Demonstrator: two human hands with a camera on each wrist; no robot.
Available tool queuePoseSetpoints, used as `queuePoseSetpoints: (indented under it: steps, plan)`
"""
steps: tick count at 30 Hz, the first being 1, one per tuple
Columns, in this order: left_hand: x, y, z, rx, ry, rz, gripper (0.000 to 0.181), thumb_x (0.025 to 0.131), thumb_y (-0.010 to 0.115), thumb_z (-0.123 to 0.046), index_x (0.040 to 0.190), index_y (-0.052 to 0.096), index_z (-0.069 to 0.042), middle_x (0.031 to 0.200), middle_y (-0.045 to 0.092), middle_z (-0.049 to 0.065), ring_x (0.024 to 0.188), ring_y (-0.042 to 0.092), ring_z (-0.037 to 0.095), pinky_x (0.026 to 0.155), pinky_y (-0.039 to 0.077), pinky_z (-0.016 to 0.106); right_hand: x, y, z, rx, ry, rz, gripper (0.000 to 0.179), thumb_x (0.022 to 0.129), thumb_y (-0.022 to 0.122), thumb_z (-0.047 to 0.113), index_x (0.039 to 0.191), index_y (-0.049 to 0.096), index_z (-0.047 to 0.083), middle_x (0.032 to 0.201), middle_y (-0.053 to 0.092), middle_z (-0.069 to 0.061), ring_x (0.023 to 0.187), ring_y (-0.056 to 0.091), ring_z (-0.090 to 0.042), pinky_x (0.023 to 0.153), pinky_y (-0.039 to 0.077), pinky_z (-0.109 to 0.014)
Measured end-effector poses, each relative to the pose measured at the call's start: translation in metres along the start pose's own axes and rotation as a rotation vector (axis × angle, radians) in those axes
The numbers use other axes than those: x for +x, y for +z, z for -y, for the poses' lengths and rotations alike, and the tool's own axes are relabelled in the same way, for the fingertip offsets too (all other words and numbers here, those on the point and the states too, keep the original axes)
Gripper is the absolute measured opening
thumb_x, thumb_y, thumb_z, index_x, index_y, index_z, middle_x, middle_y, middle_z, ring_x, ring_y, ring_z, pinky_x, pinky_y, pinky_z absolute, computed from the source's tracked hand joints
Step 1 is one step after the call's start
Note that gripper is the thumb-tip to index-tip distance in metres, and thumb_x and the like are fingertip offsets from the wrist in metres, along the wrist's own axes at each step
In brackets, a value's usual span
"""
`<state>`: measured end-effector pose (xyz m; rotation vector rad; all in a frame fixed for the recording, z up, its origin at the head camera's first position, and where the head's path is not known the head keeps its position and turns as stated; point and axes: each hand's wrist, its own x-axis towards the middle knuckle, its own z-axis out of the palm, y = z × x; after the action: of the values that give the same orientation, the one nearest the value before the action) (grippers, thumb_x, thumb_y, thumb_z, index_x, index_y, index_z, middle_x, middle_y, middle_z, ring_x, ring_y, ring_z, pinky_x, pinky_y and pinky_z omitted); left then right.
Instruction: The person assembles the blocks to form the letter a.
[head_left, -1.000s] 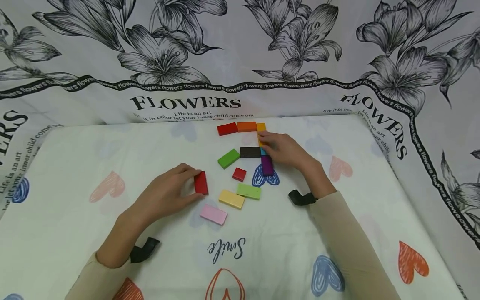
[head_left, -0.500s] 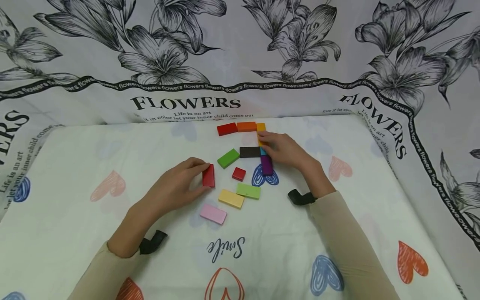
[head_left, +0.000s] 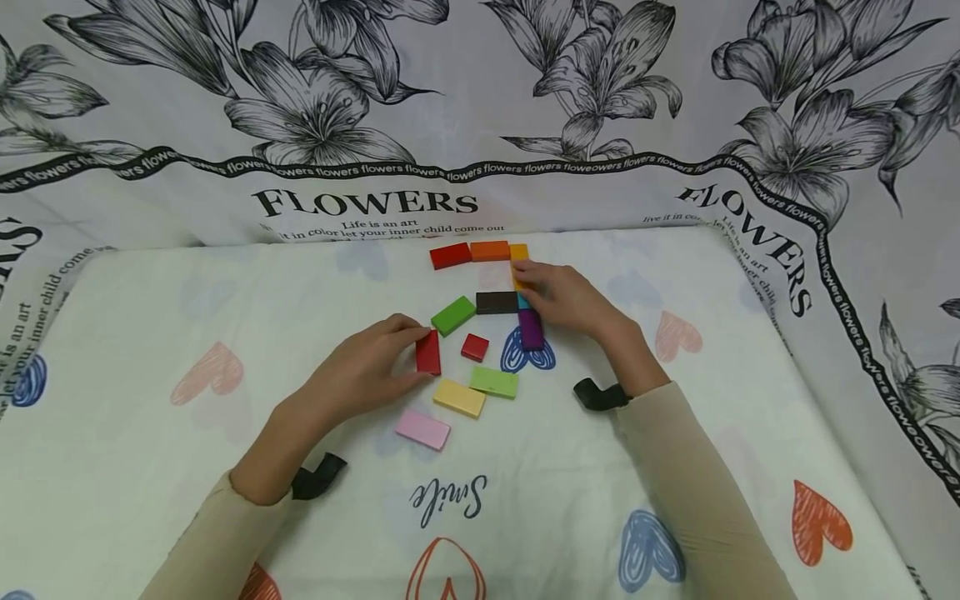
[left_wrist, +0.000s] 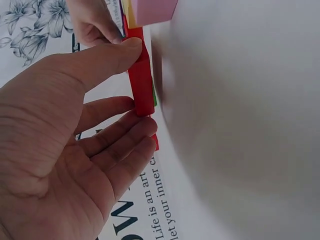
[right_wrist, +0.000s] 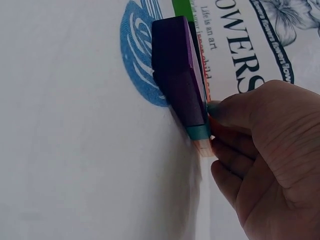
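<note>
My left hand (head_left: 367,367) pinches a red block (head_left: 428,353) between thumb and fingertips, at the left side of a group of coloured blocks. In the left wrist view the thumb is on one end of that red block (left_wrist: 141,85) and fingertips are at the other. My right hand (head_left: 573,300) holds a yellow-orange block (head_left: 519,252), its fingers covering part of it. Below that block, a blue block (head_left: 522,302) shows only a little, followed by a purple block (head_left: 531,330). A black block (head_left: 497,302) meets this column from the left.
A darker red block (head_left: 450,256) and an orange block (head_left: 490,250) lie at the back. Nearer are a green block (head_left: 453,316), a small red block (head_left: 475,347), a light green block (head_left: 494,382), a pale yellow block (head_left: 459,398) and a pink block (head_left: 423,428).
My left hand has moved right and slightly away from me with the red block, bringing it close to the green block. My right hand has stayed in place.
</note>
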<state>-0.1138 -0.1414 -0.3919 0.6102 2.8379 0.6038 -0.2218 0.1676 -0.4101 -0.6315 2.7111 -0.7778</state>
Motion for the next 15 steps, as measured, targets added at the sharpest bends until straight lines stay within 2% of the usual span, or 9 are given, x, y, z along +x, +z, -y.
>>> queuePoseSetpoints:
  steps: [5,15]
  plan:
    - [0.000,0.003,-0.005,0.012,-0.018,0.028,0.066,0.088,0.086,-0.034,0.146,0.064,-0.011,0.143,0.065,0.010,0.131,0.064,0.030,0.107,0.059,0.048,0.000,-0.001,0.001,0.001,0.000,-0.003,0.049,0.108,0.060,0.019,0.155,0.052,0.011,0.167,0.047,0.000,0.161,0.037,-0.027,0.131,0.033,-0.048]
    - [-0.001,0.010,-0.012,0.030,-0.035,0.038,0.068,0.088,0.086,-0.038,0.147,0.063,-0.011,0.145,0.064,0.010,0.132,0.064,0.030,0.106,0.059,0.047,0.001,0.000,-0.001,0.000,-0.019,-0.004,0.049,0.108,0.060,0.018,0.155,0.052,0.010,0.167,0.047,-0.001,0.161,0.037,-0.027,0.131,0.033,-0.047]
